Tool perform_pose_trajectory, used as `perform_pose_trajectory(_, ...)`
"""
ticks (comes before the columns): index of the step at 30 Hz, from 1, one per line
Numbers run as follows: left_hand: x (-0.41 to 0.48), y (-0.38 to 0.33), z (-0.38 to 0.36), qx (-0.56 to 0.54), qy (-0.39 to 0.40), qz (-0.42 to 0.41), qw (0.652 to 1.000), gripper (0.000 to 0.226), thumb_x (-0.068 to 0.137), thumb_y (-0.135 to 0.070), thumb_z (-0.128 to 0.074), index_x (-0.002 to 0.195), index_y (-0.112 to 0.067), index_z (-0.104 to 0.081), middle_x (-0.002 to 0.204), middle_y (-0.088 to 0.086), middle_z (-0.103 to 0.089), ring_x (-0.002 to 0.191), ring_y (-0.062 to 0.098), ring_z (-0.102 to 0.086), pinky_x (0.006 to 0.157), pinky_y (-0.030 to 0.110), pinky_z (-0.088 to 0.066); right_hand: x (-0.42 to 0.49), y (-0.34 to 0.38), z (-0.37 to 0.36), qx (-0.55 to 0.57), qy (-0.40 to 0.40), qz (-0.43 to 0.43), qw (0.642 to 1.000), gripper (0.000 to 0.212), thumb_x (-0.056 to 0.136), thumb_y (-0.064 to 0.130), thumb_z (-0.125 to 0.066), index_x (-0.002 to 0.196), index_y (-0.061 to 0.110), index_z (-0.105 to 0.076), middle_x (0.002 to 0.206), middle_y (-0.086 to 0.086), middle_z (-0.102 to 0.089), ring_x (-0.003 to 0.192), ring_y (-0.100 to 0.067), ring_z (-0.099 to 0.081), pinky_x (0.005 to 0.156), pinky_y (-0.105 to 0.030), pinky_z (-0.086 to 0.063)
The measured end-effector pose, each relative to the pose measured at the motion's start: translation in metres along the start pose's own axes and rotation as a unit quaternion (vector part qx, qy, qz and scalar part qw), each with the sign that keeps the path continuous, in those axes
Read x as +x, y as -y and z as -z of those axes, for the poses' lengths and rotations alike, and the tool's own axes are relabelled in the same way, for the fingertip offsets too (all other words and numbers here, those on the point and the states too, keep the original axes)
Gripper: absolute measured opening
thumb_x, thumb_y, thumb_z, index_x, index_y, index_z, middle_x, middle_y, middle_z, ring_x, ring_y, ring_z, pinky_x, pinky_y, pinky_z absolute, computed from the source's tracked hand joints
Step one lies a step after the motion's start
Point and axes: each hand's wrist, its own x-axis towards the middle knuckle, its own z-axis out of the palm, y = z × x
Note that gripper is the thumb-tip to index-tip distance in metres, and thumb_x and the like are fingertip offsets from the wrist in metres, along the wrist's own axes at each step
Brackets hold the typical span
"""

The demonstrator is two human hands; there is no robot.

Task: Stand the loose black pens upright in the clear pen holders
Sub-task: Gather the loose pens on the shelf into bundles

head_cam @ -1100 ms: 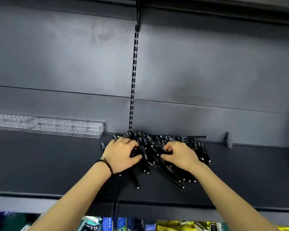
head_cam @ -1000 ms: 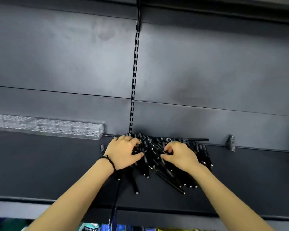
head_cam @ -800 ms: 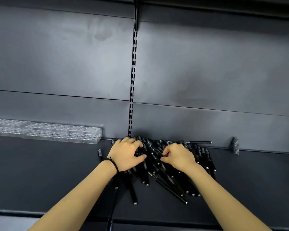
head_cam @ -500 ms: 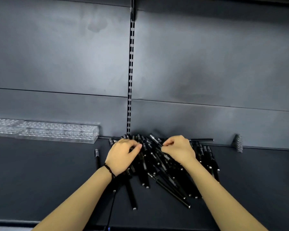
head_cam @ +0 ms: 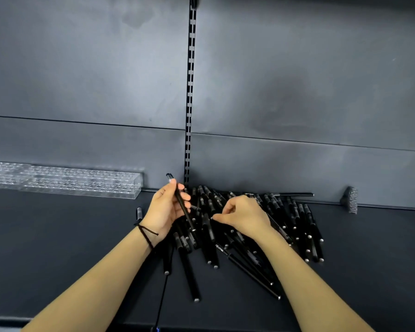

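Head view, left hand: left hand [head_cam: 164,212] is palm-up with its fingers and thumb curled round one black pen [head_cam: 183,208]. That pen is tilted, its capped end sticking out beyond the fingertips and its lower end pointing down towards the heap. A dark cord [head_cam: 146,236] circles the wrist. Clear pen holders [head_cam: 82,182] lie in a row to the left of this hand and further from the person, against the back panel [head_cam: 82,80]; no pens show in them. One stray pen [head_cam: 139,213] lies flat on the dark shelf [head_cam: 58,248] just left of the wrist.

Head view, right hand: right hand [head_cam: 244,218] is knuckles-up over the heap, fingers curled, with thumb and forefinger pinching the end of a second pen [head_cam: 211,230] that lies among the others. Loose pens [head_cam: 297,224] lie flat in a crossed pile under this hand, spreading to its right and towards the person; several reach between the two hands. A slotted upright [head_cam: 189,92] rises beyond the gap between the hands. A small bracket [head_cam: 349,198] stands well to the right of the right hand
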Motion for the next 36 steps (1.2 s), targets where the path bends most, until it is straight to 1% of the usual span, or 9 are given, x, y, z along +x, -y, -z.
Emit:
perform_pose_trajectory(6,0.0,0.005,-0.006,0.005,0.01,0.014,1.0,0.031,0.103,-0.036,-0.04,0.097,-0.01,-0.056,0.049,-0.006,-0.037,0.036,0.005,-0.024,0.036,0.017,-0.023,-0.005,0.008,0.004,-0.056,0.024,-0.031,0.998,0.024,0.076,0.051,-0.073,0.078,0.027,-0.068,0.074,0.013,-0.066,0.078,-0.009,-0.065,0.066,-0.026,-0.048)
perform_pose_trajectory(12,0.0,0.008,-0.009,-0.045,0.021,0.042,0.998,0.023,0.103,-0.02,-0.043,0.099,-0.006,-0.061,0.063,-0.001,-0.05,0.044,0.007,-0.04,0.039,0.016,-0.032,-0.006,0.012,0.002,-0.057,-0.01,-0.048,0.997,0.017,0.075,0.04,-0.071,0.082,0.025,-0.071,0.077,0.011,-0.068,0.075,-0.011,-0.063,0.06,-0.024,-0.042)
perform_pose_trajectory(15,-0.001,0.007,-0.011,-0.032,0.009,0.047,0.998,0.025,0.103,-0.021,-0.043,0.101,-0.009,-0.066,0.086,0.001,-0.071,0.065,0.007,-0.063,0.054,0.017,-0.05,-0.003,0.009,0.003,0.168,-0.037,-0.041,0.984,0.004,0.075,0.026,-0.072,0.074,0.022,-0.074,0.062,0.011,-0.067,0.063,-0.005,-0.063,0.062,-0.024,-0.049)
perform_pose_trajectory(18,0.0,0.007,-0.013,-0.047,0.028,0.053,0.997,0.031,0.103,-0.023,-0.04,0.116,-0.006,-0.063,0.115,0.005,-0.07,0.102,0.013,-0.067,0.077,0.019,-0.057,-0.006,0.014,0.003,0.391,0.019,-0.035,0.919,0.007,0.084,0.018,-0.07,0.079,0.017,-0.074,0.045,0.013,-0.051,0.047,-0.003,-0.046,0.047,-0.015,-0.036)
perform_pose_trajectory(24,-0.009,0.008,-0.021,-0.04,0.102,0.025,0.994,0.037,0.1,-0.029,-0.041,0.11,-0.003,-0.066,0.11,0.012,-0.072,0.097,0.025,-0.069,0.085,0.032,-0.057,-0.011,0.03,-0.011,0.424,0.059,0.008,0.904,0.01,0.087,0.021,-0.069,0.09,0.014,-0.076,0.051,0.006,-0.048,0.048,-0.004,-0.042,0.043,-0.016,-0.031)
perform_pose_trajectory(29,-0.004,0.007,-0.018,-0.091,0.062,0.028,0.994,0.033,0.103,-0.032,-0.039,0.099,-0.005,-0.058,0.114,0.016,-0.071,0.107,0.025,-0.068,0.085,0.031,-0.058,-0.004,0.027,-0.008,0.36,-0.012,0.008,0.933,0.019,0.086,0.028,-0.069,0.073,0.016,-0.072,0.07,0.003,-0.068,0.048,-0.008,-0.05,0.045,-0.022,-0.037)
perform_pose_trajectory(32,-0.001,0.005,-0.015,-0.093,0.016,0.049,0.994,0.032,0.104,-0.034,-0.037,0.098,-0.01,-0.057,0.085,0.007,-0.075,0.076,0.019,-0.073,0.061,0.028,-0.059,0.007,0.014,-0.002,0.131,-0.105,-0.028,0.985,0.019,0.082,0.044,-0.07,0.073,0.028,-0.069,0.071,0.011,-0.066,0.065,-0.008,-0.06,0.062,-0.026,-0.047)
perform_pose_trajectory(34,0.0,0.004,-0.013,-0.077,-0.011,0.052,0.996,0.03,0.104,-0.035,-0.038,0.094,-0.013,-0.056,0.061,-0.003,-0.061,0.049,0.01,-0.057,0.045,0.023,-0.049,0.012,0.008,0.004,0.029,-0.066,-0.068,0.995,0.02,0.083,0.047,-0.069,0.078,0.028,-0.067,0.076,0.01,-0.066,0.074,-0.012,-0.062,0.066,-0.026,-0.046)
perform_pose_trajectory(36,0.002,0.004,-0.009,-0.078,-0.024,0.053,0.995,0.031,0.103,-0.038,-0.038,0.092,-0.013,-0.053,0.054,-0.006,-0.043,0.04,0.006,-0.037,0.036,0.018,-0.034,0.018,0.008,0.006,-0.01,-0.017,-0.093,0.995,0.024,0.082,0.048,-0.07,0.081,0.024,-0.067,0.074,0.007,-0.065,0.078,-0.016,-0.065,0.067,-0.027,-0.045)
